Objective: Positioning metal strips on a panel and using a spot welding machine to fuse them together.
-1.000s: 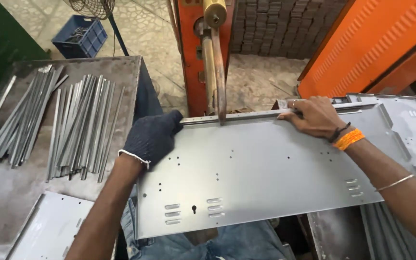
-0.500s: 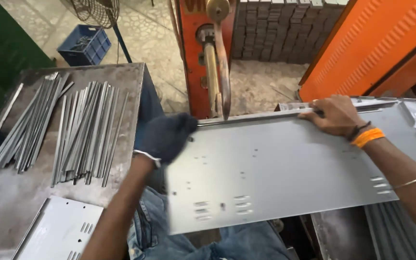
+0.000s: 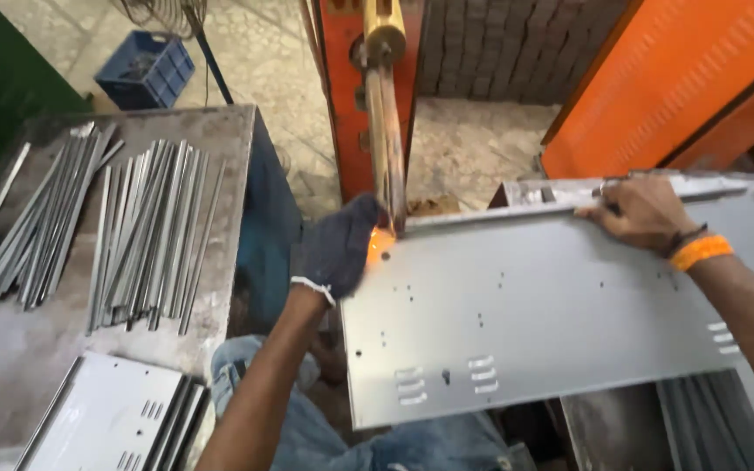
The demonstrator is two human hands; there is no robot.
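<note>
You sit at a gray metal desk [image 3: 10, 384] on your left, in a workshop with a pale, speckled stone floor [image 3: 473, 139]. Behind it stands a tall orange machine [image 3: 346, 96] with a brass-colored rod [image 3: 387, 131] that comes down to the work. There is a blue crate [image 3: 146, 70] on the floor far back, one big orange panel [image 3: 665, 78] leaning on the right, and a dark brick wall [image 3: 499, 44] behind. On the desk lie many thin metal strips [image 3: 141, 235], too many to count, in two loose piles. One white sheet with small slots [image 3: 102, 414] lies at the near edge of the desk. In front of you, over your lap, is one big gray metal sheet [image 3: 551, 305]. It is flat and long, with a folded lip along the far edge, lots of tiny holes, and two groups of short slots near the bottom. An orange glow [image 3: 380, 246] shows where the rod tip meets the sheet's far left corner. Your left hand [image 3: 339, 249] wears a dark glove and grips that corner, right beside the glow. Your right hand [image 3: 643, 212] is bare, with an orange band [image 3: 700, 251] on the wrist, and its fingers are closed over the far edge of the sheet. Your two hands are well apart.
</note>
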